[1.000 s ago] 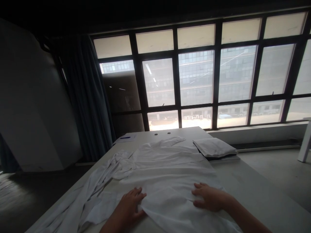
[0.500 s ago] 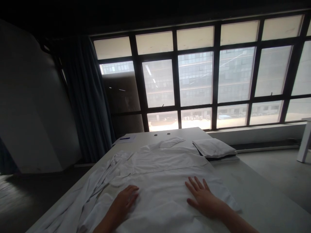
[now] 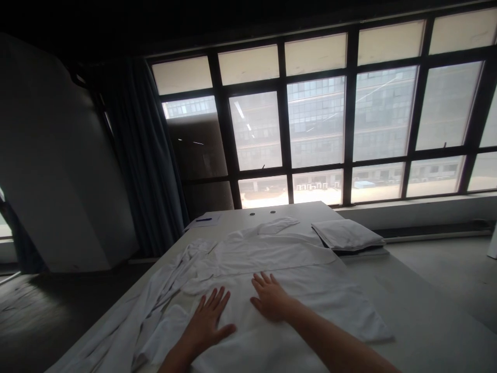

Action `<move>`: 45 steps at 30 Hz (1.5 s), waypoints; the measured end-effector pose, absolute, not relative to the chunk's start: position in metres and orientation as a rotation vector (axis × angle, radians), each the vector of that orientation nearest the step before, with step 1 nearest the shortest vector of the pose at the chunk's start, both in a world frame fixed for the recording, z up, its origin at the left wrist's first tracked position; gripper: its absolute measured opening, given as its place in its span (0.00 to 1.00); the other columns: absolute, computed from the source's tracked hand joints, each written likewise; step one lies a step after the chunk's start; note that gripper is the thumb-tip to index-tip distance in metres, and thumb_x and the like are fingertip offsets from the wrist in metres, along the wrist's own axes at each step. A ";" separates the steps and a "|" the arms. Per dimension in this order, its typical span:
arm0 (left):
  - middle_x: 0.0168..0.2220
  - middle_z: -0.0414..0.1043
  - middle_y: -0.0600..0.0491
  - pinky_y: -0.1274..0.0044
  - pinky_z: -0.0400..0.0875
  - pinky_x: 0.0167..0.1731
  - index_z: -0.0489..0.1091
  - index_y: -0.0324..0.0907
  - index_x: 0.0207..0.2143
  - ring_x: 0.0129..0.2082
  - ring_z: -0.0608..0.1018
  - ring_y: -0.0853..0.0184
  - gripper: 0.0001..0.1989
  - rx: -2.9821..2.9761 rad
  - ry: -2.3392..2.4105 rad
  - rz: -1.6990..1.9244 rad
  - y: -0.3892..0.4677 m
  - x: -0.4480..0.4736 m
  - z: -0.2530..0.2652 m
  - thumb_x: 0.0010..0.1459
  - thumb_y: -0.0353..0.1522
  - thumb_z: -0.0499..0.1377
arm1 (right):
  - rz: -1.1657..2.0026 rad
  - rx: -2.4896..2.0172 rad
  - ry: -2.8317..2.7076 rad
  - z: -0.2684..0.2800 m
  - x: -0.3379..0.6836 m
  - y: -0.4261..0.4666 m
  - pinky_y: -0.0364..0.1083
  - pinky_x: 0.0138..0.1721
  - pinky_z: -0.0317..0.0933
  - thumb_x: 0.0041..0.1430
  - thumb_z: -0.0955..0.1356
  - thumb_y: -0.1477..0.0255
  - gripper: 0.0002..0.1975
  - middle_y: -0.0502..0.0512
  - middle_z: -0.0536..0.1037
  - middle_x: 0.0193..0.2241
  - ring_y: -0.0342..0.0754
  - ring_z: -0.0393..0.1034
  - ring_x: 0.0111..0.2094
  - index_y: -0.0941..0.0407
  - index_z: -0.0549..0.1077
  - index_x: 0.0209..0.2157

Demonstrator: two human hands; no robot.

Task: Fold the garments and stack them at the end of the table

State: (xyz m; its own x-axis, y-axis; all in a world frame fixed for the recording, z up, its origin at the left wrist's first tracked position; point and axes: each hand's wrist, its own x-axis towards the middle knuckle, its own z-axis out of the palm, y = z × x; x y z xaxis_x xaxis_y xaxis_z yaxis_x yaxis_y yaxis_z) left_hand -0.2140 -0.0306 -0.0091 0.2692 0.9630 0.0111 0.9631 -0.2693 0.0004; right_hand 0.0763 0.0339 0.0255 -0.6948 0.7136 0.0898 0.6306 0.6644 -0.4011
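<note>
A white garment point(image 3: 310, 290), which looks like a shirt or coat with a sleeve at its far end, lies spread over the white table point(image 3: 423, 311). My left hand point(image 3: 207, 318) rests flat on its left part, fingers spread and thumb out to the right. Farther in and slightly right, my right hand point(image 3: 269, 296) lies palm down on the same cloth, its fingers stretched out. Neither hand grips anything. Loose, crumpled white fabric point(image 3: 155, 295) runs along the left side of the garment; I cannot tell whether it is one piece with it.
Folded white cloth point(image 3: 347, 234) with a dark layer beneath sits at the right table edge. A blue pen point(image 3: 204, 219) lies on paper at the far left corner. Behind are a blue curtain point(image 3: 149, 155) and large windows point(image 3: 316, 124).
My right hand has slid left across the garment, closer to my left hand. My left hand has flattened, its fingers now spread. The camera view has shifted slightly.
</note>
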 end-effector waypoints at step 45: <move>0.71 0.40 0.52 0.58 0.46 0.67 0.43 0.48 0.70 0.70 0.49 0.50 0.41 -2.454 -1.902 -0.073 -0.038 -0.224 -0.016 0.64 0.60 0.43 | 0.149 -1.631 -2.380 -0.027 0.327 0.050 0.62 0.67 0.37 0.67 0.55 0.48 0.35 0.61 0.55 0.69 0.58 0.46 0.69 0.52 0.59 0.67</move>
State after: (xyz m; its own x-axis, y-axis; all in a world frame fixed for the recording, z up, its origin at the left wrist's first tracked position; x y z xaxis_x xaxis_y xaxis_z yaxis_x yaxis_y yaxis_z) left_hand -0.2235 -0.0379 -0.0156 0.2490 0.9667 0.0590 0.9684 -0.2495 0.0008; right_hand 0.3266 0.0501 -0.0266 -0.3410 0.9283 0.1483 0.9025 0.3674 -0.2246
